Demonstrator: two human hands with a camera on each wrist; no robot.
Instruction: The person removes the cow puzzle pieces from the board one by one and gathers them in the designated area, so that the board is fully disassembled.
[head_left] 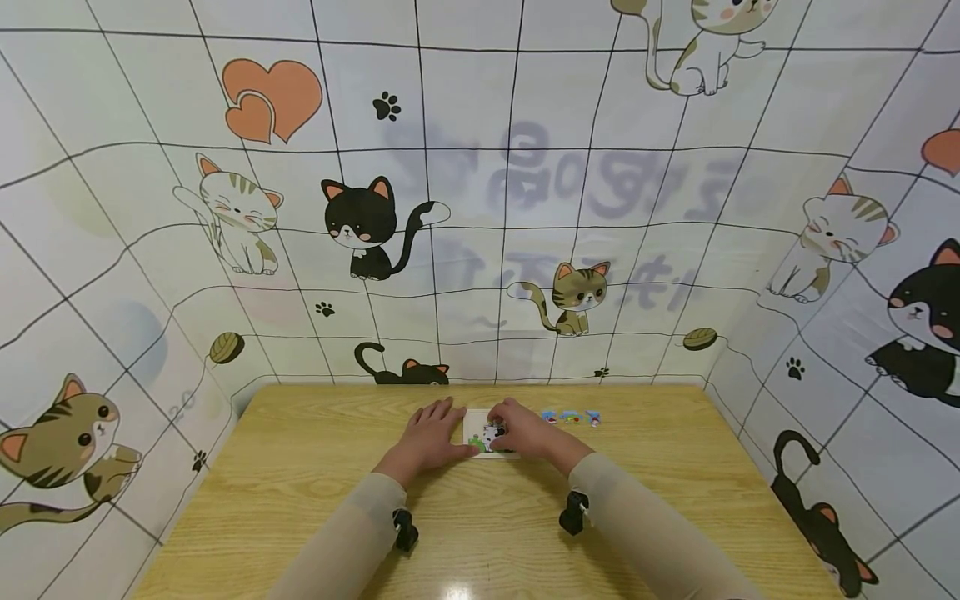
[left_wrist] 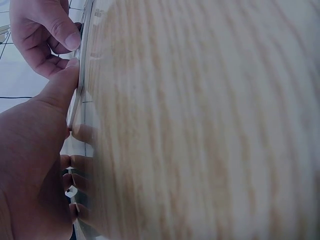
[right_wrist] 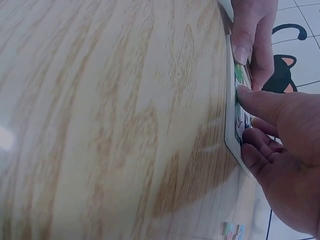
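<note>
A small white-rimmed puzzle board [head_left: 466,423] lies on the table, with green and black-and-white picture areas showing. My left hand [head_left: 430,435] rests palm down beside its left edge; the fingers are spread and the thumb touches the near left corner. Over the board's right part, my right hand [head_left: 525,429] holds a black-and-white puzzle piece [head_left: 491,434] between thumb and curled fingers. The right wrist view shows that thumb and those fingers [right_wrist: 253,157] at opposite ends of the piece, against the board. The hand hides much of the board's right side.
Several colourful loose puzzle pieces [head_left: 572,417] lie in a row on the wooden table [head_left: 480,517], right of the board. A cat-print cloth [head_left: 465,208] hangs behind the table and along both sides.
</note>
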